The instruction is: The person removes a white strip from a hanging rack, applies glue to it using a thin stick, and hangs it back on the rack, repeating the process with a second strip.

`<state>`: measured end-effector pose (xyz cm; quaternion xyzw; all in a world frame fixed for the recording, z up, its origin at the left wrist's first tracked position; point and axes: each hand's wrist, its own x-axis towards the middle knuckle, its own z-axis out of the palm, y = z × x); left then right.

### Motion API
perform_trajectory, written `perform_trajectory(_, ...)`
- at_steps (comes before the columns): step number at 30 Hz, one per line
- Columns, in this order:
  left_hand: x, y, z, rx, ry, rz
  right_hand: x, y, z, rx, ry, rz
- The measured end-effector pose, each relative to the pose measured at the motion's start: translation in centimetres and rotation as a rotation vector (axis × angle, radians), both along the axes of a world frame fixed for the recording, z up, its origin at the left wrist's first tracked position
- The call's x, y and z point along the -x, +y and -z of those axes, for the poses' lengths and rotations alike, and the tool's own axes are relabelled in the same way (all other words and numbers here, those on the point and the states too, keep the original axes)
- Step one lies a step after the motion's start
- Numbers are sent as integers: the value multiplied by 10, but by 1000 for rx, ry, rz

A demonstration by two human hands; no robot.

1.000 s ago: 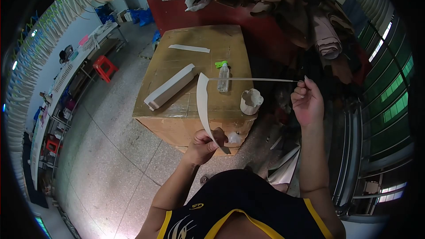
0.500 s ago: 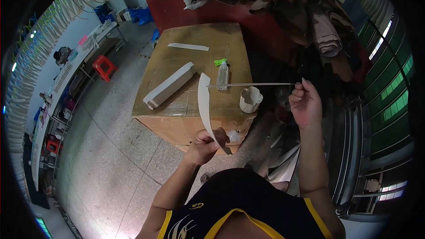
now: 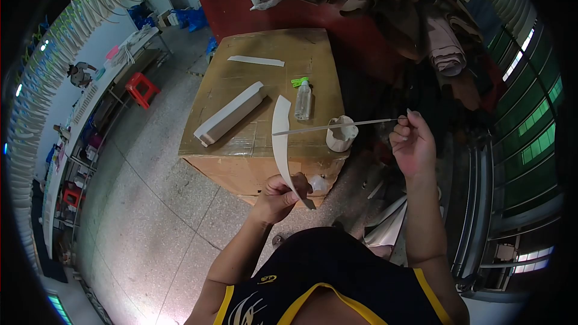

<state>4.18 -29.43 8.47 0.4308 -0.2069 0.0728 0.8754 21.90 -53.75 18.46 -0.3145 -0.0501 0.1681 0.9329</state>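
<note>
My left hand (image 3: 278,197) is closed around the lower end of a curved white strip (image 3: 280,135), which stands up from my fingers in front of the cardboard box. With fingertips pinched together, my right hand (image 3: 414,141) grips one end of a long, thin pale strip (image 3: 319,128). This thin piece stretches leftward, and its far end overlaps the middle of the white strip. Behind it on the box are a clear bottle (image 3: 303,103) with a green clip-like piece (image 3: 299,82) at its top and a white scalloped-rim cup (image 3: 341,138).
On the cardboard box (image 3: 241,48) lie a long white carton (image 3: 230,112) and another flat white strip (image 3: 256,61). Brown rolled sheets (image 3: 442,48) are piled behind. A red stool (image 3: 143,91) stands beside a long table at left, where a person (image 3: 79,74) is seen.
My right hand has shifted slightly down; the thin strip's left end has dropped lower along the white strip. The white strip's upper end has moved slightly right.
</note>
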Motion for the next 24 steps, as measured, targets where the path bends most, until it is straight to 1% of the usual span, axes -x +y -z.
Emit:
perform_trajectory(4,-1,0,-2,6,-3,-6,9,5,2,6,-26,-31)
perform_trajectory(6,-1,0,-2,18,6,-15,14,7,6,51,-114,-69)
perform_trajectory(8,-1,-1,-5,33,18,-26,20,10,8,81,-129,-91)
perform_trajectory(11,0,-1,-8,11,113,-88,30,13,14,154,-163,-134)
perform_trajectory(13,-4,0,-8,105,71,-62,34,14,19,197,-182,-155)
perform_trajectory(15,-4,-2,-14,119,77,-58,38,15,24,253,-240,-177)
perform_trajectory(18,-5,-4,-19,150,84,-107,41,15,29,319,-271,-193)
perform_trajectory(24,-8,-7,-24,151,85,-162,43,15,37,267,-276,-212)
